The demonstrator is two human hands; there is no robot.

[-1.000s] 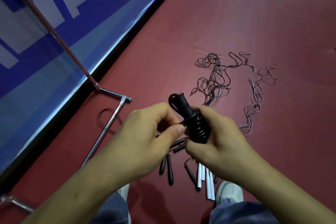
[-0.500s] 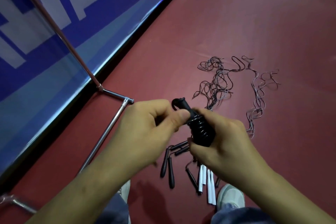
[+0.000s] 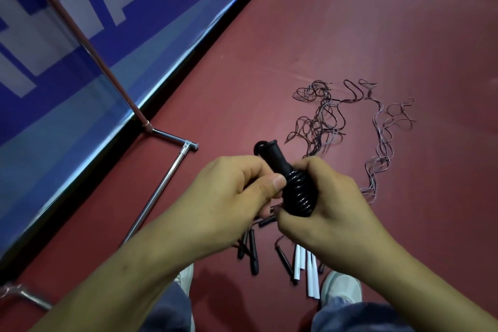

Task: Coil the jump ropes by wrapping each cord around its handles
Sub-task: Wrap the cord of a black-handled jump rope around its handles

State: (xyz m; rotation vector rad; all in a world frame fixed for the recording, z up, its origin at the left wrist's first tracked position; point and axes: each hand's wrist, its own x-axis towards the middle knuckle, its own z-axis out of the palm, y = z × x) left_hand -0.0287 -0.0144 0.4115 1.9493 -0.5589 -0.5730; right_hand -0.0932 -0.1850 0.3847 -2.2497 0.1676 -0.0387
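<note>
- Coiling looks nearly done: the black jump rope point(image 3: 296, 191), its cord wound round its handles, is gripped at frame centre by the right hand point(image 3: 336, 210).
- The strand stretched to the left hand point(image 3: 229, 202) a second ago is no longer seen; the coils are now pinched by its thumb and curled fingers.
- No container is seen; loose cords point(image 3: 320, 118) and spare handles point(image 3: 252, 250) are left on the floor point(image 3: 377, 21).

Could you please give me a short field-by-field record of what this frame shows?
held item: black jump rope, cord wound in turns around its handles
right hand: grips the bundle's lower end
left hand: fingers curled, thumb on the coil
uncoiled, lying below: loose cords, black handles, white handles
nearby: metal stand, blue banner
</note>
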